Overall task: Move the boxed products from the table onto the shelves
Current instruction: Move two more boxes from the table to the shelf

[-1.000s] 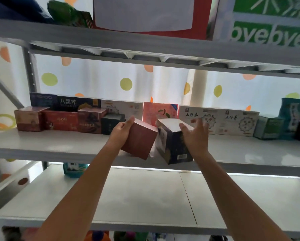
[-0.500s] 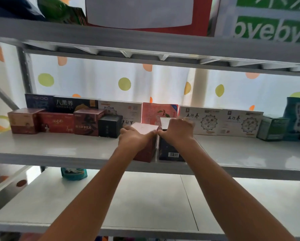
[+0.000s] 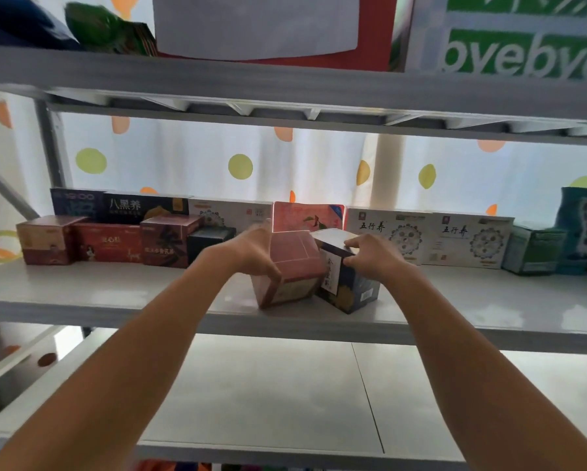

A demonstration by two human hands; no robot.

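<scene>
Grey metal shelf (image 3: 81, 290) mid-frame, dotted curtain (image 3: 183, 158) behind. Left hand (image 3: 251, 254) grips red box (image 3: 290, 266), right hand (image 3: 375, 258) grips dark box (image 3: 348, 287); both boxes now angled apart.

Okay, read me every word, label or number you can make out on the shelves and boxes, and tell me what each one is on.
"byebye", last letter cut off by the frame: green sign on the top shelf.
"八黑养": long black box in the back row.
"19:00", blurred: dark blue box at back left.
"五行养": first white box.
"五行养": second white box.
Print on the red boxes, the two held boxes and the teal packs is too blurred to read.
</scene>
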